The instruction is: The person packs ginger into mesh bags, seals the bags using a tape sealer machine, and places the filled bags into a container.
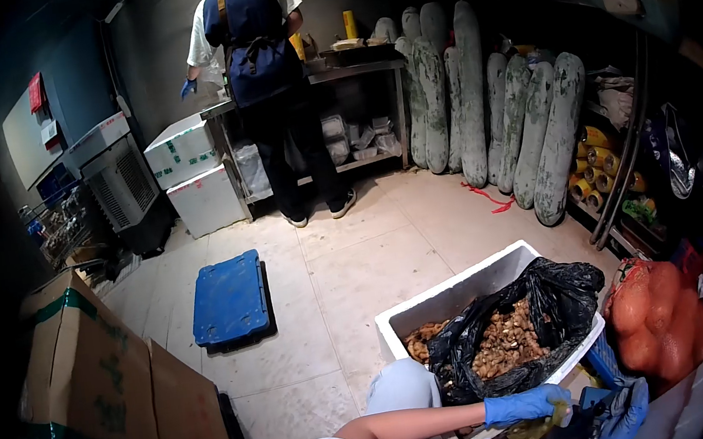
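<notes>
My left hand, in a blue glove, reaches across the near end of a white foam box. Its fingers are closed on a crumpled yellowish plastic bag. My right hand, also blue-gloved, is at the lower right beside a small dark blue object that I cannot identify. The right fingers are too dim to read. Ginger roots fill an open black plastic bag inside the foam box, and more lie loose at its left end.
Right of the box sits an orange-red mesh sack. Cardboard cartons stand at left, near a blue platform on the floor. Tall winter melons lean at the back wall. A co-worker stands at a metal table.
</notes>
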A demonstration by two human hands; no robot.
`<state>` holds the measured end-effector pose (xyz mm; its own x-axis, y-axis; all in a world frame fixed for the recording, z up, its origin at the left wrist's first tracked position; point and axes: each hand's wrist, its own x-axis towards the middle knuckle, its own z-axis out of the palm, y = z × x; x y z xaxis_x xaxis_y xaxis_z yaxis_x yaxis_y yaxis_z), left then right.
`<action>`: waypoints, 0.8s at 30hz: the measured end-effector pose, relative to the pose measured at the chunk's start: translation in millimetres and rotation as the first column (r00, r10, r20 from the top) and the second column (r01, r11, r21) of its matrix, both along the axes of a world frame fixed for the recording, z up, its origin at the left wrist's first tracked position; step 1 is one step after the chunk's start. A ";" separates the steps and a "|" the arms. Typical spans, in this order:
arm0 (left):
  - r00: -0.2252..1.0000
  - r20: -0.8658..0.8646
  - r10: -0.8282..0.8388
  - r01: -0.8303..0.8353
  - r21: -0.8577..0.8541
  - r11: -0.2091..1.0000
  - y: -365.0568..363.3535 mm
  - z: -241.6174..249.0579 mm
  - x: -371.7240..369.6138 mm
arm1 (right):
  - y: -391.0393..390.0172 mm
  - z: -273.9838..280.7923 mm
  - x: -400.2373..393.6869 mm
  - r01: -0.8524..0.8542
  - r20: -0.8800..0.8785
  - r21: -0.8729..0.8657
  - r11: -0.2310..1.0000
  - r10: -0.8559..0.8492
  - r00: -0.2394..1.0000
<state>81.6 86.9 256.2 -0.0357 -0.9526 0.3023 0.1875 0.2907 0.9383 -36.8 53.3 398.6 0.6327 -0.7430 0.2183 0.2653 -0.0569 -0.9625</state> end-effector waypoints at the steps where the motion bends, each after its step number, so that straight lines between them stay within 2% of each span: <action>1: 1.000 0.004 -0.016 0.016 0.000 1.000 -2.5 3.3 -4.7 | 6.3 3.2 1.2 -0.017 0.119 -0.022 1.000 0.019 0.993; 2: 0.992 0.099 0.084 -0.071 -0.126 0.989 -4.6 6.4 -10.6 | 10.9 3.0 1.7 -0.036 0.234 -0.050 0.998 0.047 0.971; 3: 0.964 0.175 0.200 -0.151 -0.260 0.954 -5.7 9.2 -17.9 | 14.4 -5.3 2.6 -0.073 0.180 -0.070 0.995 0.085 0.980; 4: 0.995 0.068 0.075 -0.068 -0.103 0.992 19.9 61.9 -27.9 | 17.2 -15.9 3.0 -0.117 0.114 -0.084 0.990 0.127 0.985; 5: 0.994 0.067 0.089 -0.081 -0.112 0.990 16.0 68.6 -32.8 | 18.2 -28.5 4.8 -0.165 0.041 -0.089 0.982 0.169 0.985; 7: 0.946 0.224 0.233 -0.149 -0.338 0.929 7.4 76.9 -35.7 | 16.9 -52.9 9.1 -0.237 -0.071 -0.066 0.969 0.232 0.970; 8: 0.892 0.335 0.303 -0.156 -0.402 0.902 7.4 87.4 -32.3 | 15.6 -60.8 11.3 -0.257 -0.105 -0.046 0.965 0.251 0.962; 9: 0.890 0.324 0.321 -0.180 -0.398 0.900 6.6 88.0 -31.7 | 14.3 -67.1 13.7 -0.275 -0.137 -0.023 0.961 0.270 0.953; 11: 0.682 0.434 0.589 -0.222 -0.644 0.732 12.4 97.8 -30.8 | 9.7 -76.8 15.5 -0.304 -0.172 0.013 0.953 0.302 0.938; 12: 0.491 0.623 0.610 -0.236 -0.578 0.781 19.0 101.3 -28.5 | 6.7 -82.8 15.6 -0.318 -0.184 0.031 0.948 0.318 0.930; 13: 0.485 0.620 0.617 -0.250 -0.577 0.777 28.4 112.8 -26.2 | 3.8 -88.5 15.1 -0.330 -0.194 0.044 0.943 0.332 0.923; 15: 0.261 0.788 0.558 -0.225 -0.512 0.829 40.6 126.2 -26.4 | -4.6 -103.2 10.3 -0.343 -0.215 0.082 0.936 0.352 0.911; 17: 0.279 0.800 0.531 -0.291 -0.457 0.841 45.8 124.1 -27.3 | -17.7 -124.1 -0.1 -0.347 -0.222 0.134 0.928 0.369 0.903; 19: 0.196 0.872 0.449 -0.398 -0.348 0.849 50.7 124.3 -24.5 | -36.6 -155.2 -20.8 -0.340 -0.215 0.190 0.921 0.377 0.901; 20: 0.264 0.788 0.556 -0.448 -0.410 0.794 51.9 118.0 -18.4 | -46.5 -173.9 -31.6 -0.350 -0.189 0.216 0.912 0.390 0.901; 22: 0.341 0.759 0.555 -0.496 -0.357 0.792 56.1 121.6 -6.9 | -66.3 -213.8 -52.5 -0.383 -0.087 0.256 0.888 0.415 0.905; 23: 0.503 0.700 0.507 -0.476 -0.265 0.838 55.1 122.9 -1.4 | -74.7 -236.7 -58.3 -0.418 -0.008 0.230 0.879 0.431 0.902; 24: 0.655 0.549 0.519 -0.488 -0.217 0.846 54.9 119.7 1.5 | -65.5 -220.0 -60.6 -0.307 0.039 0.482 0.821 0.329 0.943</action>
